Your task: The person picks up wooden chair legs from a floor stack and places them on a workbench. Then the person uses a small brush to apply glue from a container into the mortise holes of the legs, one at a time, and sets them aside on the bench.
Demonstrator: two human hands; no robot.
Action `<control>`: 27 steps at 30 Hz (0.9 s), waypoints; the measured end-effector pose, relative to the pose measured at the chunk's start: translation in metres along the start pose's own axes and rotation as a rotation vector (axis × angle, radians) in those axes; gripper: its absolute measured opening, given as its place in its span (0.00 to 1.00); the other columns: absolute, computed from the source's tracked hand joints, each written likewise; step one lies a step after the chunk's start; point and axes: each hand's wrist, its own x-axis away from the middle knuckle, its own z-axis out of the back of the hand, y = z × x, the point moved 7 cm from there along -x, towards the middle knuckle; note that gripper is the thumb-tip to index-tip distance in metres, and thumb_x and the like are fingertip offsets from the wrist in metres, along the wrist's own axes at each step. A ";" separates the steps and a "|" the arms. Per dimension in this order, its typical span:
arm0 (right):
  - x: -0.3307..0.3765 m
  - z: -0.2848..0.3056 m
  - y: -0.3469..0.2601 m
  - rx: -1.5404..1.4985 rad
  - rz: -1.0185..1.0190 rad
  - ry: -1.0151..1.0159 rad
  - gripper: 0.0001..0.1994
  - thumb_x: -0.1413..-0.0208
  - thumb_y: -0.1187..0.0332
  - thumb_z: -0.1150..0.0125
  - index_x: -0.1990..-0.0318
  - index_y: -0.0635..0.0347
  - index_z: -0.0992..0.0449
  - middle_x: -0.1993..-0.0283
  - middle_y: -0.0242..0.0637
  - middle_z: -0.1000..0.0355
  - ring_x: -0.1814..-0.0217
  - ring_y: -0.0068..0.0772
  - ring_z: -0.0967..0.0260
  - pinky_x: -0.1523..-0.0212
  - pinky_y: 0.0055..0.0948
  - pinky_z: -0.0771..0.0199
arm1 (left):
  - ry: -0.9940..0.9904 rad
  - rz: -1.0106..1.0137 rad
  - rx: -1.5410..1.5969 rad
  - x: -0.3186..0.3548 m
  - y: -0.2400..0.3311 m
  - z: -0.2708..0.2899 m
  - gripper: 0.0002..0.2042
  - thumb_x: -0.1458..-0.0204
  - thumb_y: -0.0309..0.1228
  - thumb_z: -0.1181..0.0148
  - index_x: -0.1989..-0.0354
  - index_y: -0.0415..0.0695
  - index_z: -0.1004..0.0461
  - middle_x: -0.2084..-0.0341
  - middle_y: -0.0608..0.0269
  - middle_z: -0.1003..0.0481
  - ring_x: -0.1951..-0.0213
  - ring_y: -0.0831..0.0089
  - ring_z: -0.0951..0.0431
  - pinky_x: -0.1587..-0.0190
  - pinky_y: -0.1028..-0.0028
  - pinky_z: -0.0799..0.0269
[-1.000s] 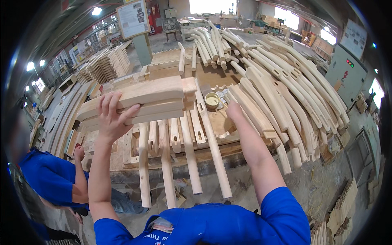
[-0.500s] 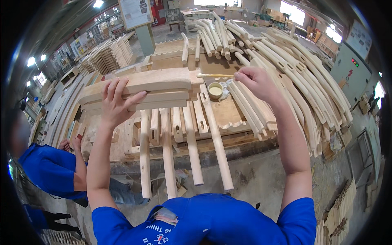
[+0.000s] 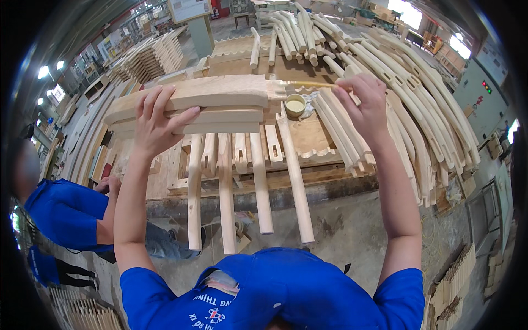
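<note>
My left hand (image 3: 158,119) presses flat on a stack of curved wooden rails (image 3: 220,92) lying across the workbench. My right hand (image 3: 364,102) holds a thin glue brush (image 3: 305,84) by its handle, its tip touching the right end of the top rail. A small round cup of pale glue (image 3: 295,104) stands just below the brush, beside the rail ends. Several long wooden chair legs (image 3: 260,181) lie side by side under the rails and stick out over the bench's front edge.
Many curved wooden legs (image 3: 418,104) are piled on the right and at the back of the bench (image 3: 308,135). Stacks of wooden parts (image 3: 148,55) stand at the back left. A person in a blue shirt (image 3: 66,212) crouches at the lower left.
My right hand rose from the bench, took up the brush and brought its tip to the end of the top rail. My left hand stayed on the rails.
</note>
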 end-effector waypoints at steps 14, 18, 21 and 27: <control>0.013 0.020 -0.005 0.037 -0.128 -0.242 0.07 0.48 0.62 0.39 0.72 0.53 0.25 0.74 0.26 0.30 0.71 0.24 0.35 0.55 0.30 0.49 | 0.037 0.018 0.023 -0.008 0.001 0.004 0.30 0.69 0.29 0.36 0.53 0.75 0.28 0.46 0.64 0.38 0.45 0.61 0.37 0.44 0.62 0.45; 0.009 0.000 -0.014 0.123 -0.080 -0.151 0.08 0.47 0.61 0.40 0.72 0.53 0.26 0.75 0.26 0.31 0.68 0.27 0.34 0.57 0.32 0.49 | 0.058 0.020 0.080 -0.014 0.004 0.003 0.34 0.74 0.30 0.33 0.52 0.75 0.29 0.45 0.64 0.38 0.45 0.61 0.37 0.45 0.62 0.44; 0.018 0.002 -0.022 0.105 -0.028 -0.105 0.07 0.48 0.61 0.39 0.72 0.52 0.26 0.74 0.26 0.31 0.68 0.26 0.35 0.57 0.31 0.49 | 0.031 0.016 0.076 -0.011 0.003 0.004 0.36 0.76 0.30 0.32 0.51 0.74 0.30 0.45 0.63 0.38 0.45 0.61 0.37 0.45 0.62 0.45; 0.017 0.006 -0.015 0.171 -0.019 -0.039 0.06 0.49 0.62 0.38 0.72 0.51 0.25 0.74 0.24 0.32 0.69 0.25 0.36 0.58 0.30 0.50 | 0.022 0.037 0.076 -0.015 0.006 -0.003 0.37 0.77 0.30 0.32 0.50 0.75 0.30 0.45 0.64 0.39 0.44 0.61 0.38 0.44 0.62 0.45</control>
